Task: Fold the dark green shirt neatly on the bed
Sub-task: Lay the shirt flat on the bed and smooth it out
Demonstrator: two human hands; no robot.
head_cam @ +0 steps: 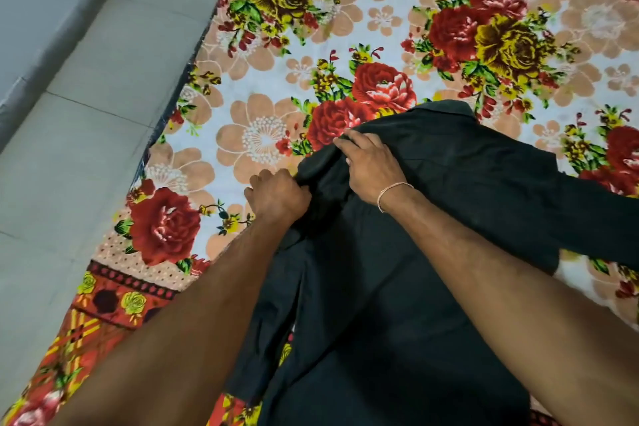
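The dark green shirt (432, 252) lies spread on the flowered bed (262, 55), collar at the far end and one sleeve stretched off to the right. My left hand (276, 195) is closed on the cloth at the shirt's left shoulder edge. My right hand (371, 162) rests just beyond it on the same shoulder, fingers pinching a fold of the fabric. The left sleeve lies doubled along the shirt's left side, partly under my forearm. Both forearms cover part of the shirt's body.
The bed's left edge (166, 121) runs diagonally, with grey floor tiles (86, 114) beyond it. A red and yellow patterned border (114, 301) of the bedcover lies at the near left. Flowered cover extends beyond and right of the shirt.
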